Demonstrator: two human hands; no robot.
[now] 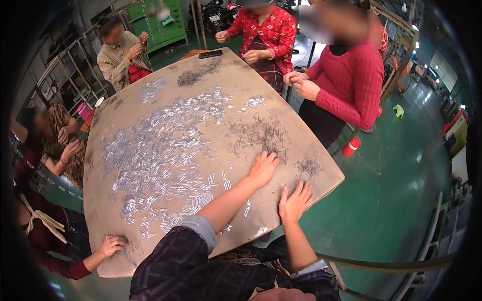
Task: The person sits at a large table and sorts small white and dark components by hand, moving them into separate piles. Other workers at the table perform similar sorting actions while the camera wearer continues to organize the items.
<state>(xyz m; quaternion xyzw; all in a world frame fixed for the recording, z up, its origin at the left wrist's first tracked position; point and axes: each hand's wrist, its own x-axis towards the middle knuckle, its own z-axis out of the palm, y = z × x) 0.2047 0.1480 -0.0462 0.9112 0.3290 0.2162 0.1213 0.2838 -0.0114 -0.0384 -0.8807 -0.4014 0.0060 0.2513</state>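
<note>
My left hand (263, 169) rests on the table with its fingers stretched out, fingertips at the near edge of a loose pile of thin dark wire pieces (256, 131). Close to the table's right edge, my right hand (295, 201) lies with its fingers spread. Just beyond those fingers is a smaller heap of dark wire pieces (309, 167). Neither hand visibly holds anything. Left of my forearms spreads a large scatter of shiny, narrow silvery metal pieces (165, 150). A few single silvery pieces (247, 208) lie between my arms.
Several people stand around the brown tabletop (281, 110); one co-worker's hand (113, 246) touches dark wires at the near left corner. A black phone-like object (210, 54) lies at the far edge. A red container (351, 146) stands on the green floor, right.
</note>
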